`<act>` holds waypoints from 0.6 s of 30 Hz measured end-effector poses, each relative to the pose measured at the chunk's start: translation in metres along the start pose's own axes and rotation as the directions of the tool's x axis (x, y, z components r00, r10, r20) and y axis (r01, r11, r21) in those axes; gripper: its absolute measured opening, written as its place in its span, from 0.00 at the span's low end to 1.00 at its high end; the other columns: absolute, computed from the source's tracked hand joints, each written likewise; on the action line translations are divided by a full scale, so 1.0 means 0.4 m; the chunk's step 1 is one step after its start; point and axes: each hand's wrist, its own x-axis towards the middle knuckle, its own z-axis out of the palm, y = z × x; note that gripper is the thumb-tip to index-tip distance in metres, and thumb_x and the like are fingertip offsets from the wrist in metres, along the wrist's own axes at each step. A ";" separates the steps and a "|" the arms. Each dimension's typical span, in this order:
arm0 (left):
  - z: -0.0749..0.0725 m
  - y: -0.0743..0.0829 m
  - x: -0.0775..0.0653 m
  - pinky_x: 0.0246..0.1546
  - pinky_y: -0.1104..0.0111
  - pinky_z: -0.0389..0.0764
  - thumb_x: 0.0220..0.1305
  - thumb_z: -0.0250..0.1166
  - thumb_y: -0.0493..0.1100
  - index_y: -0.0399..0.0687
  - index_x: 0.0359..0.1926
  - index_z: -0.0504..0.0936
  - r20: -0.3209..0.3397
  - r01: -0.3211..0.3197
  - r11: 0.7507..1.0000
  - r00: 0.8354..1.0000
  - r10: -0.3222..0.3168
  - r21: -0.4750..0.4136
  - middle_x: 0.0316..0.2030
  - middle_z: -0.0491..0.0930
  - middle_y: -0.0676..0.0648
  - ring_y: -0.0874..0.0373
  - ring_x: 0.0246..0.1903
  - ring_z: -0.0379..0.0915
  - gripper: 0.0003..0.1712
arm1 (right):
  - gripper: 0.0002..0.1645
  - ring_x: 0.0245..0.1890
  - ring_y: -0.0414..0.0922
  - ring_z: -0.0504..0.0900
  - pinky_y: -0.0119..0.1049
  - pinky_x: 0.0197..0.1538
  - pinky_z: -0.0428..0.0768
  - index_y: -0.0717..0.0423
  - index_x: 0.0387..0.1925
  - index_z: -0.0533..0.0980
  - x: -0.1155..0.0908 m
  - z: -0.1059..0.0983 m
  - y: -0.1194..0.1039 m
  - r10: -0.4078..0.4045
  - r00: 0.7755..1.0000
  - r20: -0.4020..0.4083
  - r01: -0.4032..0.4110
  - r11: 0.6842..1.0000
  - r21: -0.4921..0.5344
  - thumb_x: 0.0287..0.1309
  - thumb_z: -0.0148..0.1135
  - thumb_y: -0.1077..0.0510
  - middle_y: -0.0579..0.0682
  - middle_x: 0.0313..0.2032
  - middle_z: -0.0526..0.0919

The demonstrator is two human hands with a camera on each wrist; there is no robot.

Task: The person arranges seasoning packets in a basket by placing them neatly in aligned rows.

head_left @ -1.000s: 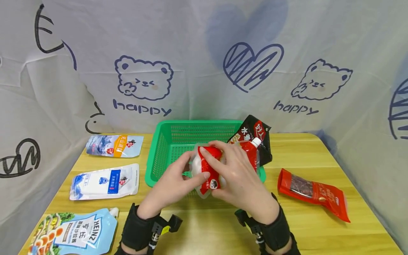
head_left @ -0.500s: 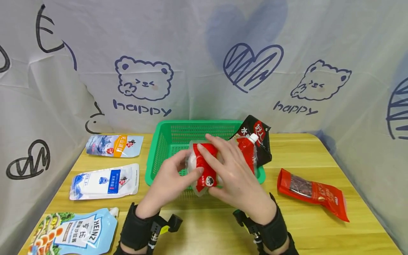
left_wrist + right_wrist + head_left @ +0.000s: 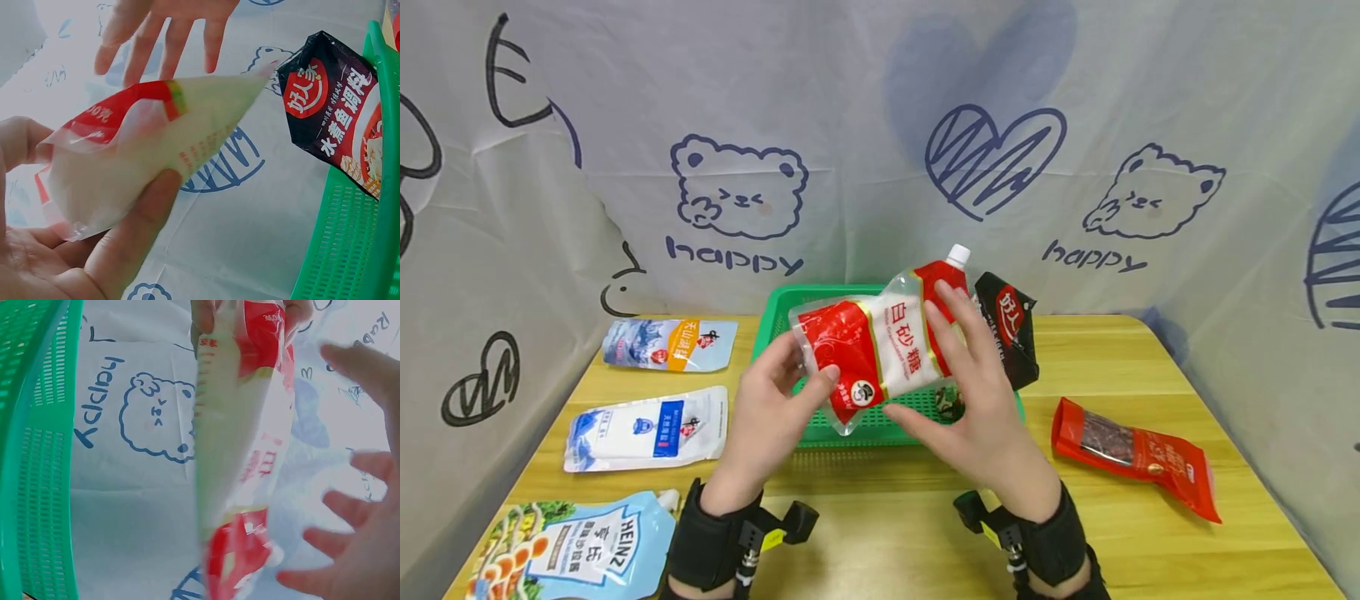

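Note:
A red and white pouch of white sugar (image 3: 901,329) with a white screw cap is held up over the green basket (image 3: 778,304). My left hand (image 3: 778,408) grips its bottom end, thumb on the front face and fingers behind. My right hand (image 3: 981,408) is spread beside the capped end; in the right wrist view its fingers (image 3: 350,509) are apart from the pouch. A black seasoning packet (image 3: 1009,329) leans out of the basket's right end, and the pouch hides much of the basket's inside.
On the table's left lie a blue and orange pouch (image 3: 670,344), a white and blue pouch (image 3: 647,429) and a Heinz pouch (image 3: 580,546). A red packet with a clear window (image 3: 1138,458) lies at the right. A printed white cloth (image 3: 865,167) hangs behind.
The sugar pouch has risen and tilted so its printed front shows, cap up to the right. My right hand has let go and spread its fingers; my left hand keeps hold.

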 end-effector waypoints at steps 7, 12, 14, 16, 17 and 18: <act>-0.001 0.004 -0.002 0.51 0.72 0.84 0.69 0.63 0.32 0.31 0.68 0.72 -0.097 -0.022 0.996 0.995 0.013 -0.090 0.58 0.79 0.36 0.52 0.52 0.79 0.28 | 0.47 0.77 0.50 0.58 0.46 0.63 0.81 0.57 0.79 0.59 -0.007 0.001 0.016 0.269 0.931 -0.247 -0.252 0.963 0.098 0.67 0.70 0.53 0.51 0.79 0.57; -0.002 0.002 -0.004 0.49 0.71 0.85 0.69 0.61 0.33 0.31 0.67 0.72 -0.142 -0.052 0.984 0.989 0.027 -0.169 0.57 0.79 0.37 0.53 0.51 0.79 0.26 | 0.51 0.77 0.46 0.59 0.41 0.72 0.72 0.54 0.82 0.50 -0.013 0.002 0.032 0.507 0.817 -0.275 -0.397 0.841 0.368 0.66 0.66 0.65 0.46 0.79 0.58; -0.002 0.002 -0.006 0.49 0.70 0.85 0.70 0.60 0.34 0.31 0.67 0.72 -0.152 -0.062 0.980 0.988 0.033 -0.190 0.57 0.80 0.38 0.52 0.51 0.80 0.26 | 0.52 0.76 0.47 0.62 0.39 0.72 0.71 0.53 0.82 0.46 -0.011 0.004 0.035 0.584 0.773 -0.249 -0.407 0.757 0.512 0.67 0.64 0.65 0.47 0.78 0.59; -0.003 0.003 -0.008 0.49 0.70 0.85 0.70 0.60 0.34 0.31 0.67 0.72 -0.158 -0.076 0.975 0.986 0.044 -0.209 0.57 0.80 0.39 0.52 0.52 0.80 0.26 | 0.51 0.73 0.50 0.66 0.36 0.68 0.76 0.52 0.82 0.45 -0.009 0.006 0.037 0.647 0.733 -0.211 -0.407 0.666 0.625 0.68 0.63 0.64 0.50 0.76 0.62; -0.003 0.004 -0.009 0.50 0.69 0.85 0.70 0.59 0.33 0.31 0.67 0.71 -0.159 -0.084 0.973 0.986 0.050 -0.216 0.57 0.80 0.40 0.51 0.53 0.79 0.25 | 0.50 0.71 0.50 0.68 0.34 0.65 0.78 0.52 0.82 0.46 -0.008 0.009 0.037 0.671 0.717 -0.188 -0.405 0.622 0.670 0.68 0.62 0.64 0.50 0.75 0.63; -0.002 0.005 -0.010 0.50 0.70 0.85 0.70 0.59 0.33 0.32 0.67 0.71 -0.160 -0.088 0.972 0.986 0.054 -0.216 0.57 0.80 0.41 0.52 0.53 0.79 0.25 | 0.49 0.70 0.51 0.69 0.34 0.63 0.80 0.51 0.82 0.46 -0.007 0.012 0.036 0.689 0.706 -0.161 -0.402 0.578 0.710 0.69 0.61 0.64 0.51 0.74 0.65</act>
